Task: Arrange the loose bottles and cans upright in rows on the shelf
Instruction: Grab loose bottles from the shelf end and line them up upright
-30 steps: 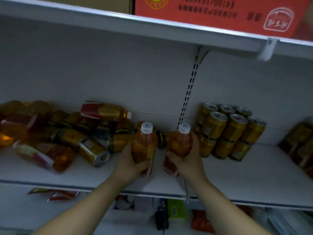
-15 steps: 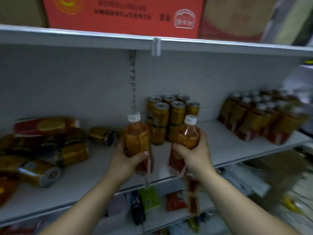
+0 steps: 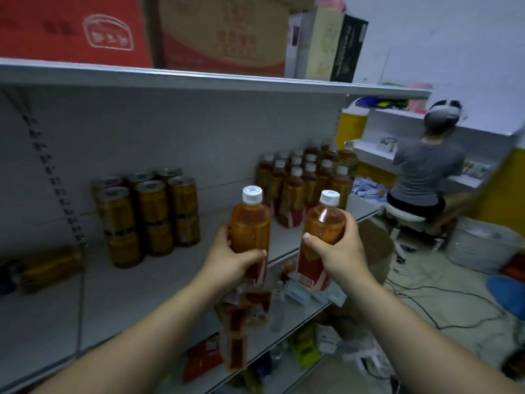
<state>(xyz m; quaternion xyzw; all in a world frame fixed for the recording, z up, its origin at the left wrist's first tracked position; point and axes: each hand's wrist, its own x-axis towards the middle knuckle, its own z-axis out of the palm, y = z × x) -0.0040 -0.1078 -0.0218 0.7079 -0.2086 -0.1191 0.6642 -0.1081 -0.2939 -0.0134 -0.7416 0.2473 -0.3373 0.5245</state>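
Near the centre of the frame, the left hand (image 3: 227,260) is wrapped around the lower body of a clear plastic bottle of amber drink with a white cap and red label (image 3: 250,226), held upright in front of the white metal shelf (image 3: 119,294). Just right of it, the right hand (image 3: 338,251) is clamped on a second amber bottle with a white cap (image 3: 324,223), tilted slightly to the left; the two bottles are near each other but apart. On the shelf at centre left stands a block of gold cans with silver tops (image 3: 147,214), stacked two high in rows. One gold can lying on its side (image 3: 48,267) sits at the far left edge. Behind the held bottles, at centre right, a group of upright amber bottles with white caps (image 3: 304,180) stands in rows at the shelf's end. A red cardboard box (image 3: 71,27) rests on the upper shelf at upper left. At right, a seated person in a grey shirt (image 3: 426,172) faces away.
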